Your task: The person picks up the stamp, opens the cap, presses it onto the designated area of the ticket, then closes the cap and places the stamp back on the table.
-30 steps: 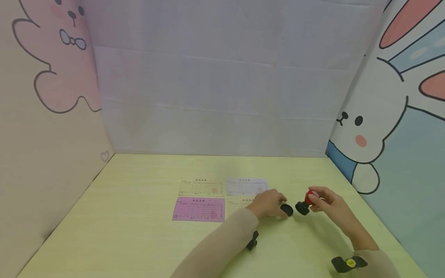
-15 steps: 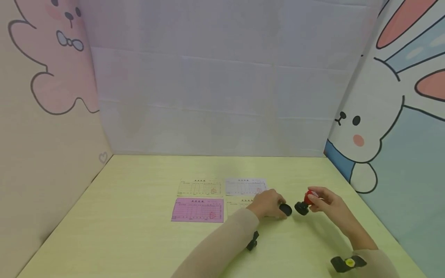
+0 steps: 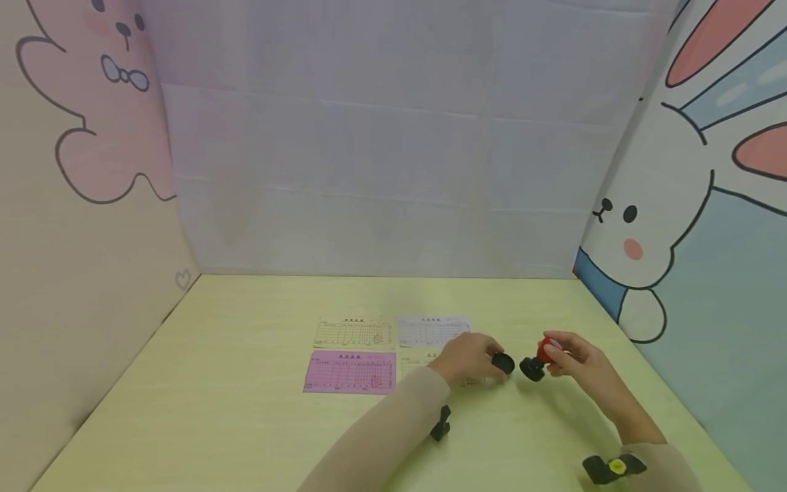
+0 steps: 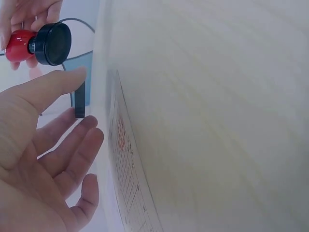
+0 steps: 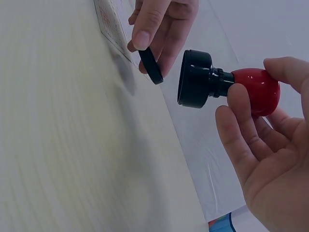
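Observation:
My right hand (image 3: 581, 362) grips the red knob of a stamp (image 5: 197, 79) whose round black base points left, toward my other hand. Between thumb and fingers my left hand (image 3: 470, 357) pinches a thin round black stamp cap (image 3: 503, 363), tipped on edge. Seen from the right wrist, the cap hangs a short gap from the stamp's open face, and both are raised over the table. The left wrist view shows the cap edge-on under the thumb, with the stamp just beyond it.
Four-cornered paper slips lie on the pale table (image 3: 215, 410): a pink slip (image 3: 350, 372), a yellow slip (image 3: 352, 333) and a white slip (image 3: 433, 331). Another yellow slip (image 3: 418, 360) is partly covered by my left hand. Walls with cartoon animals stand at both sides.
My left hand has shifted slightly up and left with the cap, which now tilts a little differently. My right hand and the stamp have stayed nearly still.

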Tool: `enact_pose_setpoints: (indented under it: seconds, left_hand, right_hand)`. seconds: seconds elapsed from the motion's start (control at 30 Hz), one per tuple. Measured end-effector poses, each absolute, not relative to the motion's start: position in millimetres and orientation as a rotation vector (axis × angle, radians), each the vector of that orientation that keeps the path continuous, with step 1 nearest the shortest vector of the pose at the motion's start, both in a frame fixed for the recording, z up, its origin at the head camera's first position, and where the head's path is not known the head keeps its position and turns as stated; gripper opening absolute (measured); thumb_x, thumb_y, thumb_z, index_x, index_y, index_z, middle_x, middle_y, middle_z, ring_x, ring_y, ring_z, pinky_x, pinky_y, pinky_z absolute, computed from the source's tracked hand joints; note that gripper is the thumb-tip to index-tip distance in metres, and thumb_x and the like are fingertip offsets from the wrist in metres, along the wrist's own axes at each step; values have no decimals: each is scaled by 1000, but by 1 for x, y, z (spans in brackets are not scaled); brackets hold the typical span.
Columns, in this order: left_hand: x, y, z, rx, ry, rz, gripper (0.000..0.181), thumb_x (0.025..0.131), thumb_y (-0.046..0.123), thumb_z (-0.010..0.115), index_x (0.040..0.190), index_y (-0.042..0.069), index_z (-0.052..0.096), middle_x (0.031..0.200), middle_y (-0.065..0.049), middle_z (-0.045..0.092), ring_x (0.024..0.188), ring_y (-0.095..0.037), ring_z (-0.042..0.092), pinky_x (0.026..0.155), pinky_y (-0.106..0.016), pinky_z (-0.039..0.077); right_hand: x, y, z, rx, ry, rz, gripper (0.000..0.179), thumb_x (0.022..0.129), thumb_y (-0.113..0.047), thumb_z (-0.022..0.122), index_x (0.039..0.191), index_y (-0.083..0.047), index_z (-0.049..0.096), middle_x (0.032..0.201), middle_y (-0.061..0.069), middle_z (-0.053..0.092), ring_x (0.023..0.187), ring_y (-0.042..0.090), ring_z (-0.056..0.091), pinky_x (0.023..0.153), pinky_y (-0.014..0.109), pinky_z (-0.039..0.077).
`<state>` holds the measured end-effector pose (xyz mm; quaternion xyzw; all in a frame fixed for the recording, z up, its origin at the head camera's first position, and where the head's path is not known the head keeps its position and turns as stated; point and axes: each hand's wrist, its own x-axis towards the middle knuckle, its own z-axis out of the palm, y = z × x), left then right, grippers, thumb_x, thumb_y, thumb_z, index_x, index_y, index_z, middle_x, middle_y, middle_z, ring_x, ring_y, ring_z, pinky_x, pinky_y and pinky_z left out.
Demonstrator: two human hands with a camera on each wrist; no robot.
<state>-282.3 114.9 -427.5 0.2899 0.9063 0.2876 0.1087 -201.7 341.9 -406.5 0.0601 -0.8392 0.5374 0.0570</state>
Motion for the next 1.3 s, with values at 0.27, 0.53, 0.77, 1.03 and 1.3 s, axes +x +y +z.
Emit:
enact_pose_setpoints:
  seconds: [0.27,0.53,0.77,1.03,1.3]
  left_hand:
    - [-281,101,-420,815,2584,987,46,79,35,86,121,24,71,110,10,71,98,-5,62,87,-25,49]
    - [-285,84,-420,877,2580,1055,45,82,34,84,124,23,70,110,9,70,93,-5,62,84,-26,50]
    - [-287,66,-424,897,2593,1049,44,83,34,83,123,23,69,107,8,69,88,-4,62,82,-26,50]
    - [-286,47,-422,954,2588,1032,45,83,35,82,124,23,68,107,7,69,89,-6,63,81,-26,52]
    - [-285,35,-420,1010,2625,987,49,84,37,81,128,20,67,103,8,68,84,-5,63,74,-24,52]
  right_hand:
    - [-204,340,-407,126,-2576,1595,45,105,-24,56,138,4,50,113,4,67,90,21,68,76,27,57]
    - [-206,333,-412,183,-2527,1653,44,105,-24,55,139,4,49,117,5,67,95,15,68,82,24,56]
    - [-209,321,-417,174,-2514,1752,46,106,-27,53,141,3,46,118,14,64,97,28,66,84,22,55]
    - [-215,299,-419,170,-2507,1834,48,106,-27,53,142,4,45,125,25,57,100,31,65,86,23,54]
    - [-216,282,-421,166,-2442,1980,46,106,-23,54,140,6,44,125,24,55,99,20,65,88,24,54]
